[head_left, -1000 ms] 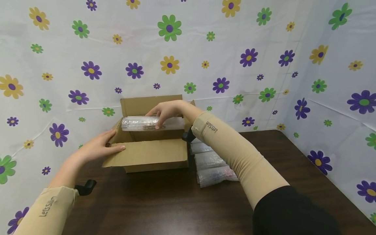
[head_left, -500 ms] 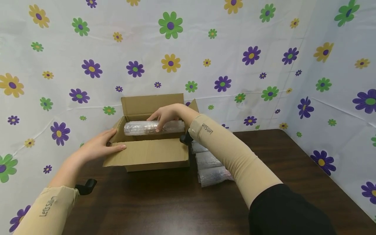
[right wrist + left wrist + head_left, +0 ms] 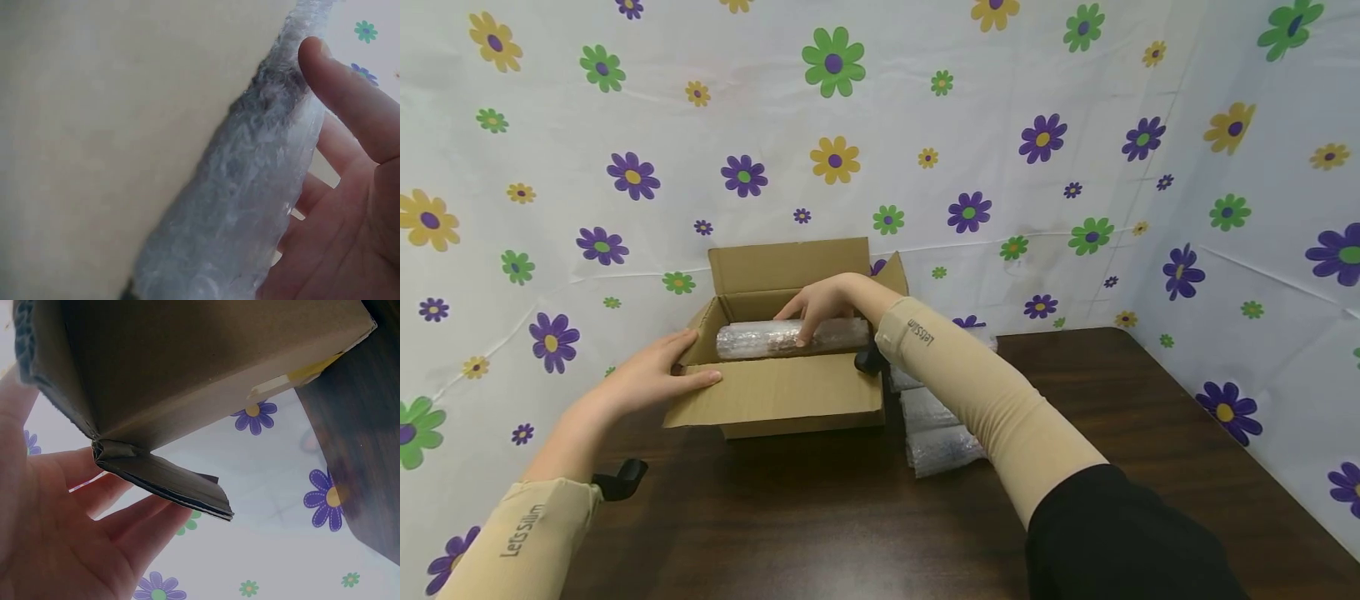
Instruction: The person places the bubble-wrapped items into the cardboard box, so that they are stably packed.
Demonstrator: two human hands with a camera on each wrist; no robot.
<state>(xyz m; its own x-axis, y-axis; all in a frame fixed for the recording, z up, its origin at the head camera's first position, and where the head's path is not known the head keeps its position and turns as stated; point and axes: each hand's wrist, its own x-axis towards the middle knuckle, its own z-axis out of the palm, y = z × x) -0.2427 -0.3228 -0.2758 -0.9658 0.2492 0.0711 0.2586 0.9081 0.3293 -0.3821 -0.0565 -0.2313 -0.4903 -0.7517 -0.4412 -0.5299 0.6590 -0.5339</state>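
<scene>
Clear bubble-wrapped cylindrical roll (image 3: 748, 340) is in the mouth of the open brown cardboard box (image 3: 805, 425), long axis running L–R, approx. parallel w/ the box's long front edge; L end close to the box's L side. Can't tell if its underside touches the bottom. R hand (image 3: 827, 300) is nearer: it grips the roll from above nr mid-length, thumb on near side, fingers on far side, roll below the palm. L hand (image 3: 651, 375) is off the roll, at box's front-L corner: thumb on front flap (image 3: 782, 390), fingers apart from it, fairly straight, against the L side flap (image 3: 169, 484). More clear bubble-wrapped rolls (image 3: 928, 410) lie on dark brown wood-grain table (image 3: 820, 517), just R of box.
</scene>
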